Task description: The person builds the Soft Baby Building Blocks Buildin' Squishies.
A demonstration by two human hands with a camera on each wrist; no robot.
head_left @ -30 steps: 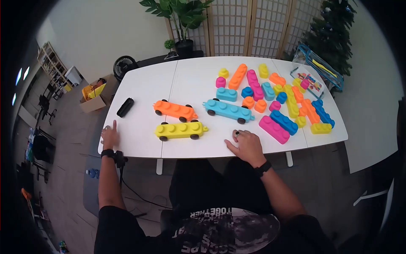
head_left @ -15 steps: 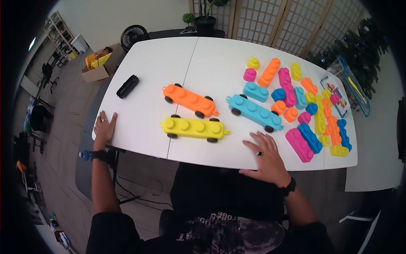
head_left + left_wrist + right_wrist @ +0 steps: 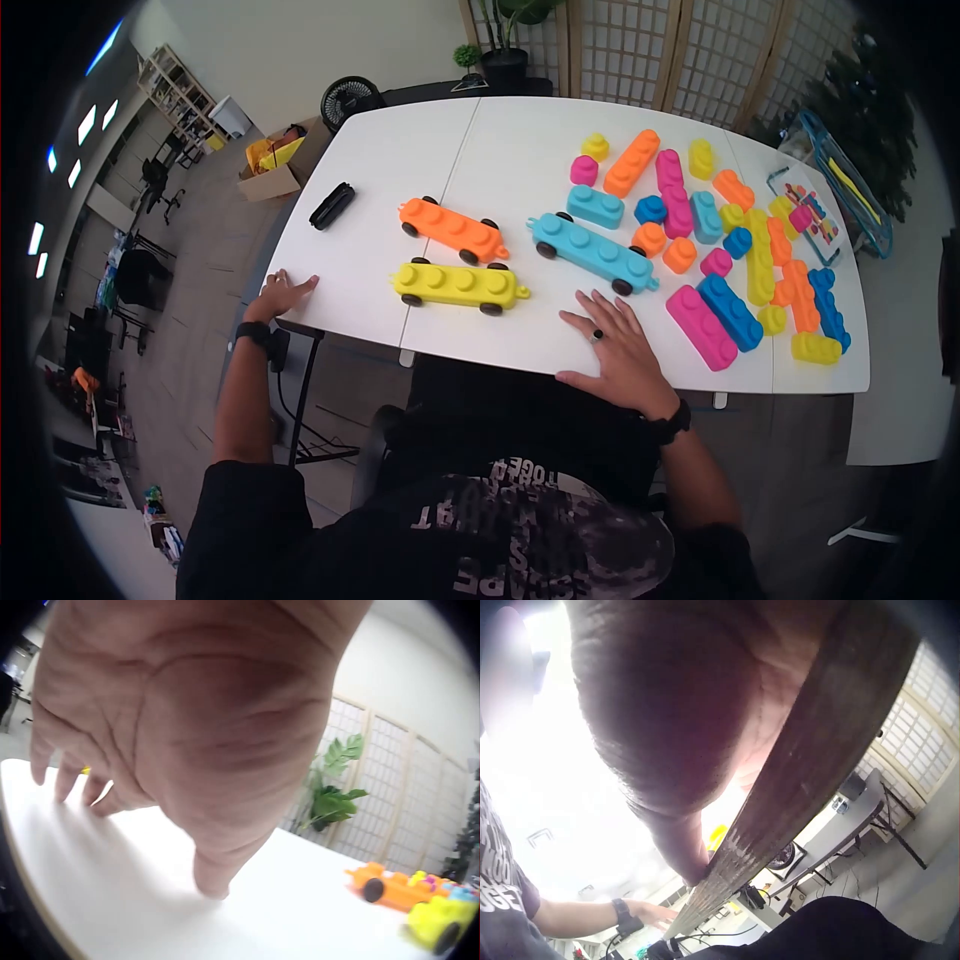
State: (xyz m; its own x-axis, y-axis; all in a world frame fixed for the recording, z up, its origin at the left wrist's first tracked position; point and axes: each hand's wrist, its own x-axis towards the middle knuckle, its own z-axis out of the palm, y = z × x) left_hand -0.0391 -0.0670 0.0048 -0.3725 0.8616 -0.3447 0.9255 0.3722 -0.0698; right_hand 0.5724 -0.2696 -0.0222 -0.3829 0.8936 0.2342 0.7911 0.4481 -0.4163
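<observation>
At the table's left corner the left hand (image 3: 284,296) rests with its fingers spread, fingertips and thumb touching the white top in the left wrist view; it holds nothing. The right hand (image 3: 624,358) lies at the front edge with fingers spread, also holding nothing. Just beyond it is a light blue wheeled base (image 3: 592,252). Between the hands stand a yellow wheeled base (image 3: 455,286) and, behind that, an orange wheeled base (image 3: 452,230). A pink block (image 3: 701,327) lies to the right of the right hand.
A black case (image 3: 332,205) lies at the table's back left. Many coloured blocks, among them a long yellow one (image 3: 759,258), cover the right side. A picture card (image 3: 808,212) lies at the far right, near a clear bag with blue trim (image 3: 850,185).
The right hand has gone from loosely curled to spread fingers. The left hand's fingers have changed from one extended to spread on the table. The head view has shifted; the toys have not visibly moved.
</observation>
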